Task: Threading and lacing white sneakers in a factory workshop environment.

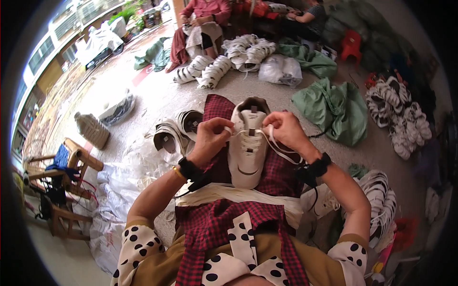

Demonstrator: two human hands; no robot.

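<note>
White sneaker (246,150) lies on my lap on a red checked cloth (281,174), toe toward me. My left hand (212,138) is clenched on one end of the white lace (267,138); my right hand (286,129) pinches the other end. Lacing looks partly done: lower eyelets crossed, top ones apparently left, no bow yet. One shoe in hand. Two upturned shoes (176,133) sit just left of my knee. A bundle of shoes (377,195) lies at my right, more piles (224,59) on the floor farther off, too many to count. Two green sacks (334,109). Two seated people at the back.
</note>
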